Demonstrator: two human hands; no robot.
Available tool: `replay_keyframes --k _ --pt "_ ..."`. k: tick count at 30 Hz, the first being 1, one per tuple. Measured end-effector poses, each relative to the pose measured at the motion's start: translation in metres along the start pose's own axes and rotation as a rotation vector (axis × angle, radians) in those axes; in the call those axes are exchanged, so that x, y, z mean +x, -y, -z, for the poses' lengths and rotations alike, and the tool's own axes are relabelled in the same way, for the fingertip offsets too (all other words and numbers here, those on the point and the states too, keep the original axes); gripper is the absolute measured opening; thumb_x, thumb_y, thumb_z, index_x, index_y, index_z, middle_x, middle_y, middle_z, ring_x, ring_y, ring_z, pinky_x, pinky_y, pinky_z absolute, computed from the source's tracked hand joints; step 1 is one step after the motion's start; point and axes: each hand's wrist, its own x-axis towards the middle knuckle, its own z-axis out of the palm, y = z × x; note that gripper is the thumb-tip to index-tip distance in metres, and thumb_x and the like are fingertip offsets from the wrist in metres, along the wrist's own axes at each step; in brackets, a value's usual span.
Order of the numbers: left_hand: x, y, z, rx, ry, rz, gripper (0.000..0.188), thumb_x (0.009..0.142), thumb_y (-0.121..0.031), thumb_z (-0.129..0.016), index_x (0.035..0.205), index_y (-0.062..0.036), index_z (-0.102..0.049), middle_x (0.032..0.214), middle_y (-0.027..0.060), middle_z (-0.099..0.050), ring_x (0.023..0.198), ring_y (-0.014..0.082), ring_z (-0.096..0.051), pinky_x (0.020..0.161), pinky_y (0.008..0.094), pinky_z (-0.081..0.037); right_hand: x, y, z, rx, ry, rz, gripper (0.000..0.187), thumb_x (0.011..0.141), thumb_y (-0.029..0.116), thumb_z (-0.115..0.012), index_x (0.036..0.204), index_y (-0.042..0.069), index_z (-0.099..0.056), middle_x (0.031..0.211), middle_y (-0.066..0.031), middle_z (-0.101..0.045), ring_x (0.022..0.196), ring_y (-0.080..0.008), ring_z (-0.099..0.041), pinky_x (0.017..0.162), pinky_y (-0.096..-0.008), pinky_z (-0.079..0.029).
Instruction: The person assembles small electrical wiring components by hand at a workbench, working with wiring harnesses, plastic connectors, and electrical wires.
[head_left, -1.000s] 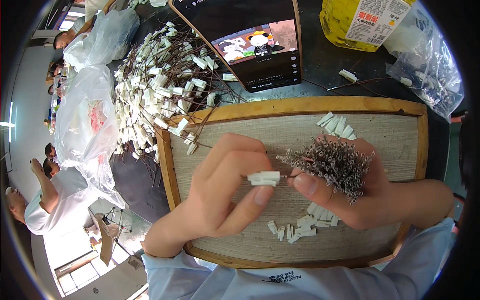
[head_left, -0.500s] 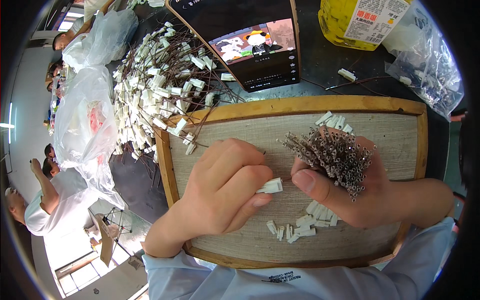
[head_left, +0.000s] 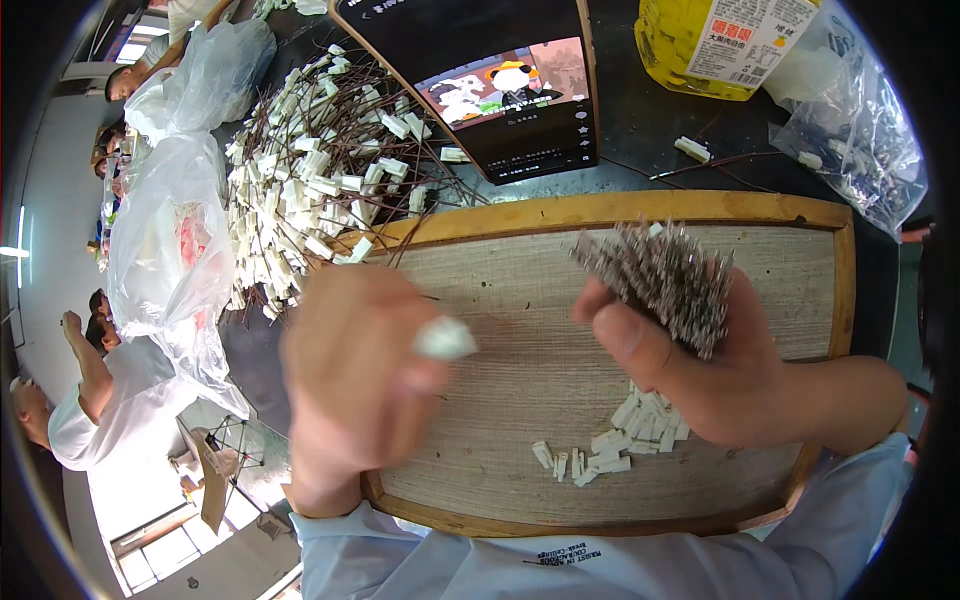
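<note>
My left hand [head_left: 355, 375], smeared by motion, is over the left side of a wood-framed board [head_left: 600, 208]. A white plastic connector housing [head_left: 445, 340] sticks out from its closed fingers; any wire on it is hidden or blurred. My right hand [head_left: 720, 385] is wrapped round a thick bundle of thin wires [head_left: 660, 285] with metal terminals at their upper ends. Below that hand lie several loose white connector housings [head_left: 640, 425] on the board. Left of the board is a big heap of brown wires with white housings [head_left: 310, 180] on their ends.
A phone [head_left: 510, 100] playing a cartoon leans behind the board. Beyond it stand a yellow container [head_left: 700, 45] and a clear plastic bag [head_left: 860, 140]. A single wired housing [head_left: 692, 150] lies on the dark table. More plastic bags [head_left: 165, 240] and other people are at left.
My left hand has moved left, away from the right hand, carrying the connector housing. My right hand has tilted the wire bundle slightly and shifted a little.
</note>
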Motion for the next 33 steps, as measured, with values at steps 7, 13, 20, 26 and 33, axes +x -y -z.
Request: replay_keyframes --k 7,13,20,26,33 --pt "-0.003 -0.012 0.019 0.500 0.022 0.278 0.026 0.075 -0.015 -0.067 0.098 -0.0032 -0.061 0.107 0.0100 -0.055 0.090 0.0271 -0.054 0.074 0.0356 -0.044 0.004 -0.006 0.008 -0.045 0.006 -0.003 0.029 0.096 0.030 -0.047 0.099 0.002 -0.055 0.061 0.0025 -0.046 0.053 -0.0032 -0.039 0.047 -0.0206 -0.031" --pt "-0.007 -0.039 -0.011 -0.229 0.771 -0.190 0.024 0.070 -0.015 -0.063 0.093 -0.0091 -0.062 0.101 0.0069 -0.056 0.093 0.0202 -0.055 0.075 0.0291 -0.045 0.006 -0.006 0.010 0.013 0.025 0.018 0.035 0.096 0.037 -0.044 0.098 0.003 -0.055 0.060 0.0046 -0.043 0.053 -0.0017 -0.036 0.046 -0.0202 -0.028" --pt "-0.009 -0.029 -0.021 -0.309 0.572 -0.119 0.024 0.070 -0.009 -0.065 0.092 -0.0023 -0.061 0.092 0.0073 -0.054 0.082 0.0206 -0.057 0.071 0.0262 -0.046 0.001 0.002 0.008 -0.181 0.015 0.034 0.024 0.092 0.024 -0.054 0.104 0.004 -0.056 0.065 0.0046 -0.049 0.060 -0.0032 -0.043 0.053 -0.0220 -0.035" --pt "-0.002 -0.005 -0.020 -0.625 0.188 0.210 0.039 0.075 0.007 -0.065 0.113 0.0031 -0.056 0.095 0.0110 -0.056 0.079 0.0177 -0.056 0.068 0.0286 -0.048 0.001 -0.002 0.000 0.150 -0.052 0.065 0.013 0.088 0.015 -0.058 0.096 0.005 -0.055 0.070 0.0027 -0.053 0.065 -0.0042 -0.047 0.058 -0.0209 -0.038" --pt "-0.009 -0.006 -0.029 -1.480 -0.080 0.432 0.022 0.077 0.013 -0.062 0.095 0.0037 -0.055 0.099 0.0213 -0.062 0.093 0.0248 -0.064 0.083 0.0340 -0.052 -0.005 0.019 0.009 -0.139 0.103 -0.159 0.010 0.083 0.014 -0.060 0.089 0.007 -0.056 0.069 0.0034 -0.052 0.063 -0.0041 -0.047 0.057 -0.0221 -0.038"
